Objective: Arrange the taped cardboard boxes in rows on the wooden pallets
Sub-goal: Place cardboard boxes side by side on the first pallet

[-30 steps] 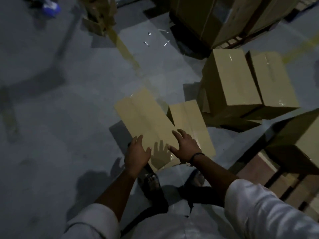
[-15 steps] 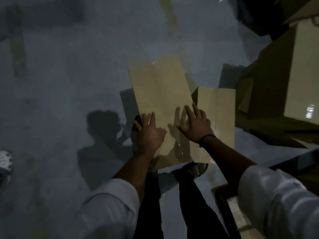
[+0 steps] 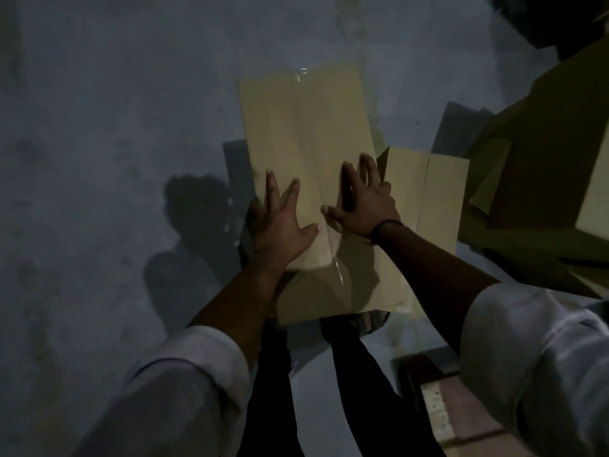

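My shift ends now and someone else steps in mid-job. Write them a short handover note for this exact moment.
Left grip: open, flat on the taped cardboard box, fingers at its left edge.
Right grip: open, fingers spread on the box top near its right edge.
Things: that box stands on the concrete floor. A second box is beside it on the right, with more boxes further right. A wooden pallet corner shows at lower right.
Done: nothing lifted; hands only rest on the box.
Left: lift this box, set it in a row on the pallet, then the others.
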